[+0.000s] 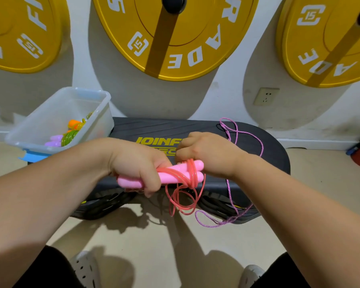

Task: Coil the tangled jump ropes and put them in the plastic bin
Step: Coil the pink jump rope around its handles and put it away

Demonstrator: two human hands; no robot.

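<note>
With the pink handles gripped together in the curled left hand above the step, and the cord seemingly pinched by the curled right hand, the hanging loops are best wound tight and side by side, then tucked before the bin.

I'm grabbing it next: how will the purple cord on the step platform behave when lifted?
Probably floppy: the purple cord lies in loose loops and drapes off the step platform. Likely light, being so thin.
</note>
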